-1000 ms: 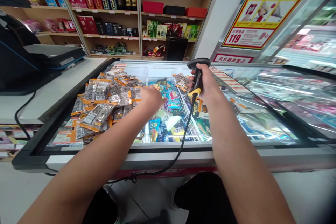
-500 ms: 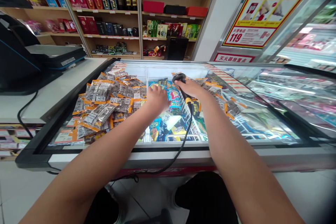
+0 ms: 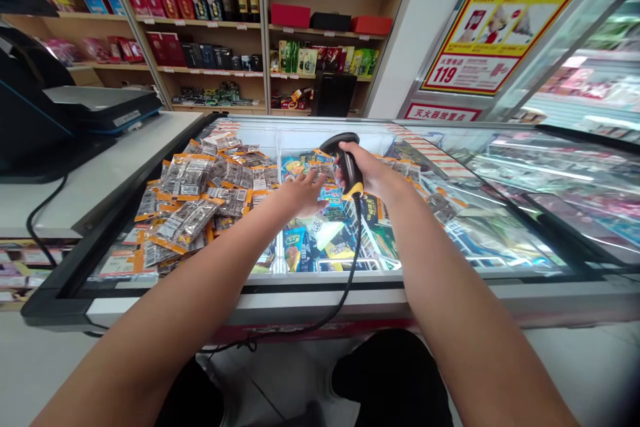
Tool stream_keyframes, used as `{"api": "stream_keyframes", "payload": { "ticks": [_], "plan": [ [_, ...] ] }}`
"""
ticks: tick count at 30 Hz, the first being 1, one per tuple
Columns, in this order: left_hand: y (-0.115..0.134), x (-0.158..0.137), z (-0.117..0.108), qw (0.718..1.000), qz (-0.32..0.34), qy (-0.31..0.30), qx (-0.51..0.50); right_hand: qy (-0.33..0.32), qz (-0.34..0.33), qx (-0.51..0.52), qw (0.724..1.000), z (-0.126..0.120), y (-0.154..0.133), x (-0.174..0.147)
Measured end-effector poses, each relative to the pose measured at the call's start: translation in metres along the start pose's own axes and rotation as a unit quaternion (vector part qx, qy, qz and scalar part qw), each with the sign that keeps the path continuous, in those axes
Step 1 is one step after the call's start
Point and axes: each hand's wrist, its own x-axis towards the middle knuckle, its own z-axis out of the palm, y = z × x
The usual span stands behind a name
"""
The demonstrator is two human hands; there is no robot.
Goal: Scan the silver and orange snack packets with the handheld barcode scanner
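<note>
My right hand [image 3: 364, 170] is wrapped round a black and yellow barcode scanner [image 3: 350, 163], whose head points left. A black cable [image 3: 354, 260] runs down from its handle. My left hand [image 3: 303, 192] is open, fingers stretched toward a small orange-edged packet [image 3: 324, 167] under the scanner's head. Whether the fingertips touch that packet, I cannot tell. Left of my hand lies a heap of clear packets with orange edges [image 3: 193, 177]. More such packets [image 3: 407, 168] lie right of the scanner, partly hidden by my right hand.
A glass-topped chest freezer [image 3: 310, 300] holds coloured bags [image 3: 300, 247] and white wire baskets [image 3: 370, 240]. At left, a counter [image 3: 145, 140] carries a scale-like device [image 3: 105, 107]. Shelves [image 3: 215, 20] with bottles and boxes stand behind. A fire notice [image 3: 500, 33] hangs at right.
My right hand has raised and tilted the scanner, its head now over an orange-edged packet. My left hand's fingers have gone from curled to stretched out, and the packet now shows beside them.
</note>
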Motion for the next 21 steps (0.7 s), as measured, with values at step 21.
{"api": "stream_keyframes", "payload": {
  "ticks": [21],
  "plan": [
    [-0.003,-0.005,-0.012,0.975,-0.176,0.064,0.118,0.084,-0.056,0.115,0.988,-0.011,0.0,0.012]
  ]
}}
